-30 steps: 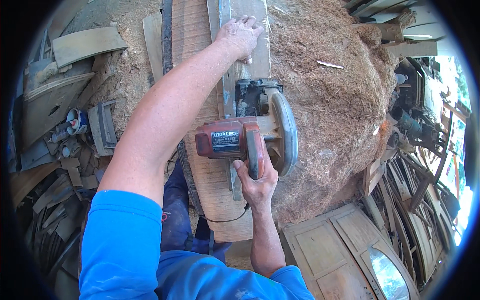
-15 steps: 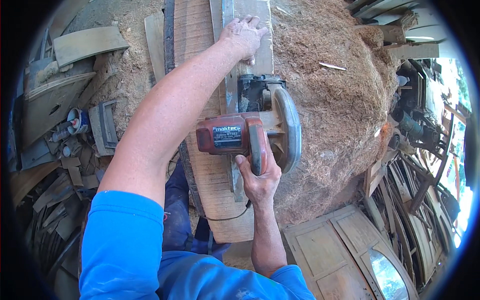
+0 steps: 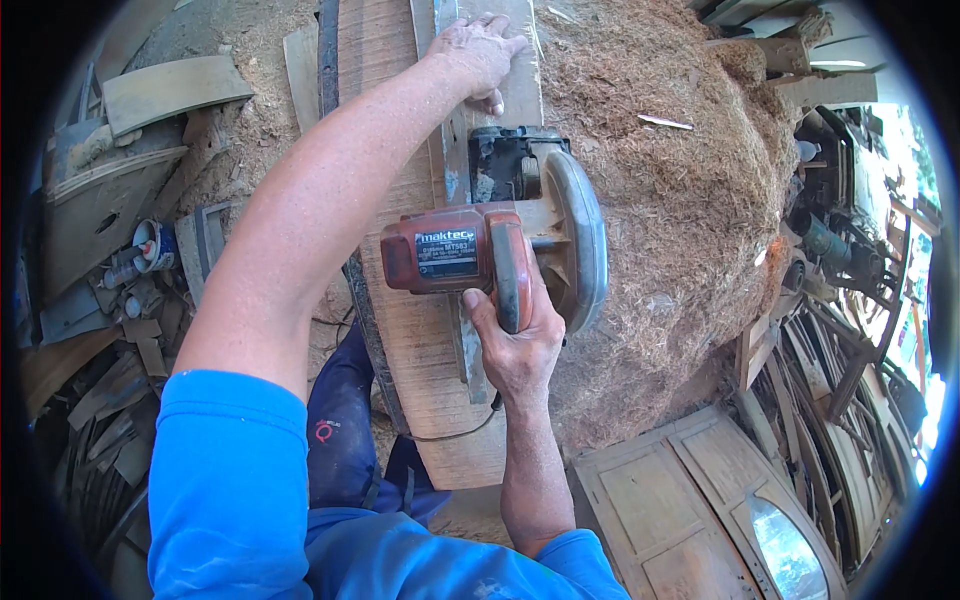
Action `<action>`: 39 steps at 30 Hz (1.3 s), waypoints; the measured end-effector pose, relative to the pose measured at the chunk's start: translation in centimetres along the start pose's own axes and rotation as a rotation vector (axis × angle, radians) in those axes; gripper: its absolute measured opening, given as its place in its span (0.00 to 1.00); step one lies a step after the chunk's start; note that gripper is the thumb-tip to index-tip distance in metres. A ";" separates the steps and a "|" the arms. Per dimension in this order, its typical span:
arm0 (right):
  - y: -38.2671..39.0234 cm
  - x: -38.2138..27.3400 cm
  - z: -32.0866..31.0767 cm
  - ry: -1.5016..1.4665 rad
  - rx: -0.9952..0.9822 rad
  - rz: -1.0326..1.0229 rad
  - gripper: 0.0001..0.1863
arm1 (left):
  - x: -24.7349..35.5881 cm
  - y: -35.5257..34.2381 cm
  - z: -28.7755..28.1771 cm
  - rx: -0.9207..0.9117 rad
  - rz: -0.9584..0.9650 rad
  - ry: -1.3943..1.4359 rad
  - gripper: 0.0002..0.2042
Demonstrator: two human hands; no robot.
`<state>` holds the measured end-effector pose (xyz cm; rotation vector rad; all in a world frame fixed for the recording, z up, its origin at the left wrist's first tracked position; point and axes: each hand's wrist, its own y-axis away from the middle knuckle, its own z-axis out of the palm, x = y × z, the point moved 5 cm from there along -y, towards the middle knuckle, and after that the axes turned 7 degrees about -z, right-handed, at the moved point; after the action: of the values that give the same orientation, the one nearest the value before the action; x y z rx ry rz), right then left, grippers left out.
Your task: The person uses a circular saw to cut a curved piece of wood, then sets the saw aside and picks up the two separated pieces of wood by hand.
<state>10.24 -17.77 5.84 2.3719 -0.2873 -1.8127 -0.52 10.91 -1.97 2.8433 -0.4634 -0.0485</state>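
My right hand [image 3: 525, 345] is wrapped round the rear handle of a red circular saw [image 3: 445, 250], its thumb on the near side. The saw sits on a narrow board [image 3: 513, 95] that lies lengthwise over a wide wooden plank [image 3: 385, 70]. A grey curved guard covers the blade on the saw's right side, so the blade is hidden. Ahead of the saw, my left hand [image 3: 478, 58] lies flat on the board with fingers stretched out. A thin dark cord [image 3: 450, 437] runs from below the right hand across the plank's near end.
A large heap of sawdust and shavings [image 3: 670, 220] rises right of the plank. Panelled wooden doors [image 3: 660, 500] lie at lower right, beside stacked curved boards [image 3: 830, 430]. To the left are wood offcuts [image 3: 125, 430], a bucket [image 3: 155, 245] and a curved board [image 3: 178, 92].
The saw and my right hand have moved slightly forward along the board. My left hand stays on the board, shifted a little up and left in view.
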 end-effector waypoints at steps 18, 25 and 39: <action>-0.5 -0.2 -0.1 0.042 0.066 -0.121 0.38 | 0.8 -0.4 -1.0 -0.149 0.053 -0.106 0.53; -0.7 -0.9 0.0 0.091 0.063 -0.166 0.40 | -1.4 -1.7 0.3 -0.105 0.053 -0.030 0.39; -0.6 -0.9 -0.4 0.165 0.052 -0.092 0.41 | -0.7 -2.0 -1.5 -0.098 0.096 -0.045 0.34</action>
<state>10.45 -16.94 6.66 2.5922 -0.2115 -1.6511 -0.42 13.29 -1.06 2.7250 -0.5896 -0.1135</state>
